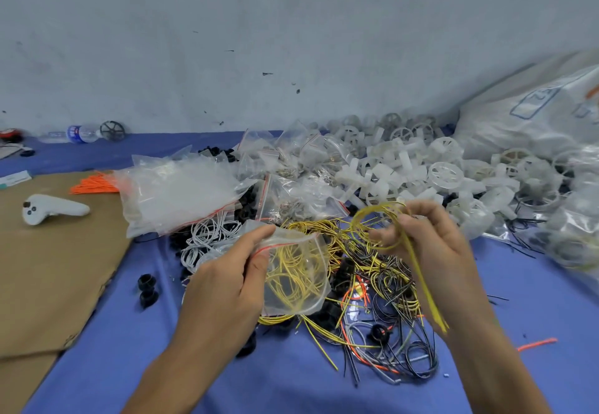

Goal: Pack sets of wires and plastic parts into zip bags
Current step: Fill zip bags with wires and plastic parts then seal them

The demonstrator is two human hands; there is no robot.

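Now: left hand [223, 280] fingers pinch zip bag [298, 274] mouth; right hand [434, 245] fingers clamp yellow wire coil [409, 251] just right of bag.

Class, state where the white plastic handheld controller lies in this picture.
In the head view, the white plastic handheld controller lies at the far left on the brown cardboard sheet, near the bundle of orange wires.
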